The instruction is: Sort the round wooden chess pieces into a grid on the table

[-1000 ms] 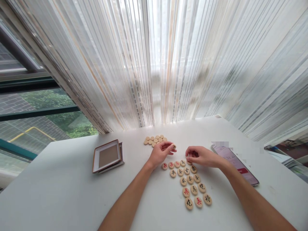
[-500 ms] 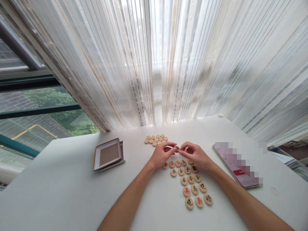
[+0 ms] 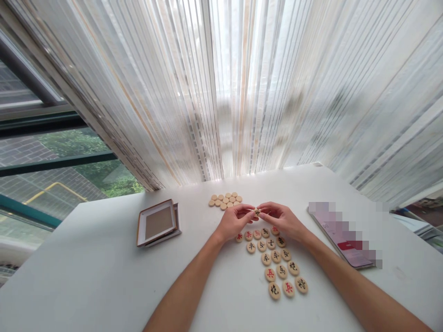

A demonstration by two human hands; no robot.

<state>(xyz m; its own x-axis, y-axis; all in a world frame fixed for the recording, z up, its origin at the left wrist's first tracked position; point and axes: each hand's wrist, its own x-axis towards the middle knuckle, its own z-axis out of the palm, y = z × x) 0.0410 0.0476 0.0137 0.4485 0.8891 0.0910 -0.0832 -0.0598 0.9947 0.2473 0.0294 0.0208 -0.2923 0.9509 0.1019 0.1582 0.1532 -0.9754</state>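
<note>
Between the fingertips of my left hand and my right hand is a round wooden Chinese chess piece, its black character turned toward me. Both hands are closed in a pinch on it, just above the table. Below them lie several face-up pieces in rows, some marked in red like this red soldier piece, others in black like this black horse piece. Behind my left hand sits a cluster of plain-looking discs, no characters visible on them.
A shallow open box rests on another flat part at the left of the white table. A phone, partly pixelated, lies at the right. Striped sheer curtains hang along the far edge, with a window at left.
The piece in my fingers has turned so its character faces me more. My right fingers have shifted slightly around it. The view has moved a little.
</note>
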